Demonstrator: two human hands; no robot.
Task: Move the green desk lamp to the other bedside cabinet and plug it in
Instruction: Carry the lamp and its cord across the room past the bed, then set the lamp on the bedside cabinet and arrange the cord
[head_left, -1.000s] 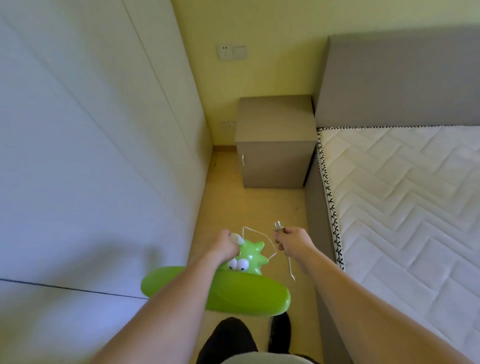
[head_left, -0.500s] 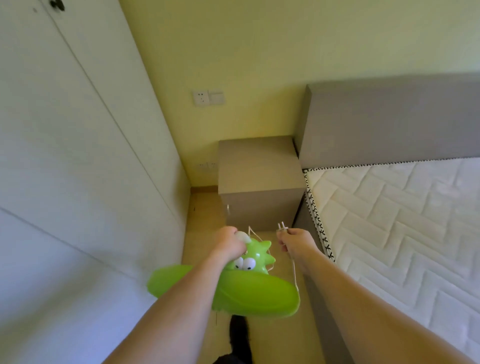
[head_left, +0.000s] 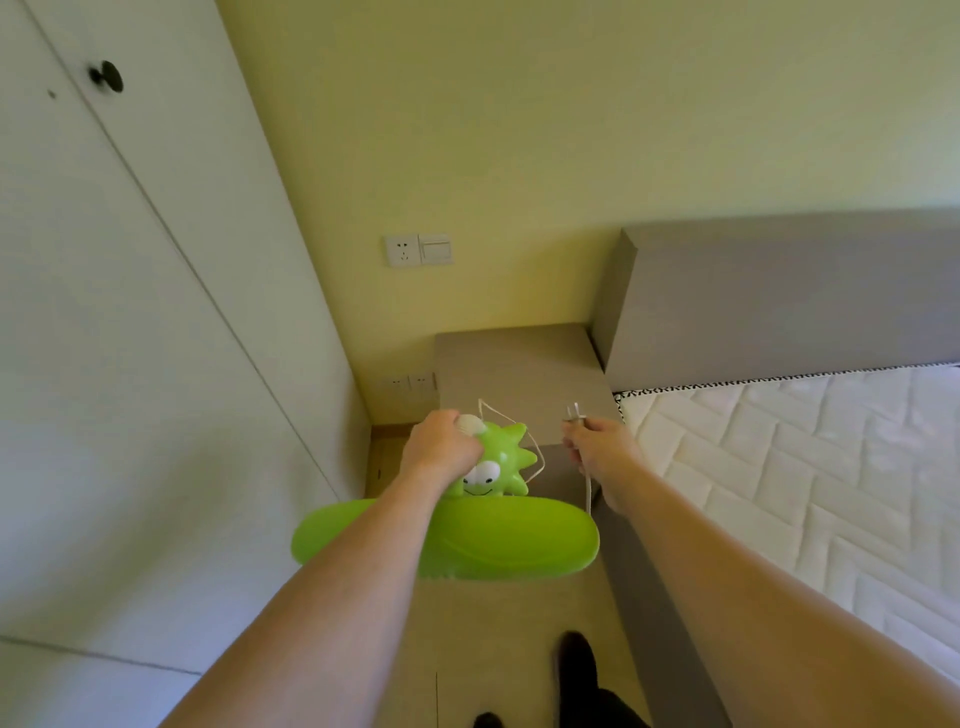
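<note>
No brand, label or lettering legible anywhere. Green desk lamp (head_left: 493, 540): glossy lime plastic, wide oval shade nearest the camera, spiky star-shaped body above it with a cartoon face of white goggle eyes and a smile. Lamp held in the air, over the floor in front of the bedside cabinet (head_left: 514, 374), not touching it.

Left hand (head_left: 441, 447) fingers wrapped round the top of the spiky body; a whitish knob shows at the knuckles. Right hand (head_left: 597, 447) fingers pinched on the plug (head_left: 574, 414), two prongs pointing up and away. Thin white cord (head_left: 537, 452) loops from lamp to plug, slack, part hanging below the right hand.

Cabinet grey-brown, top bare, set between pale wardrobe (head_left: 130, 338) and grey headboard (head_left: 779, 301). White wall socket (head_left: 402, 250) with switch beside it on the yellow wall above the cabinet; more outlets low, left of it. White quilted mattress (head_left: 805, 467) at right.
</note>
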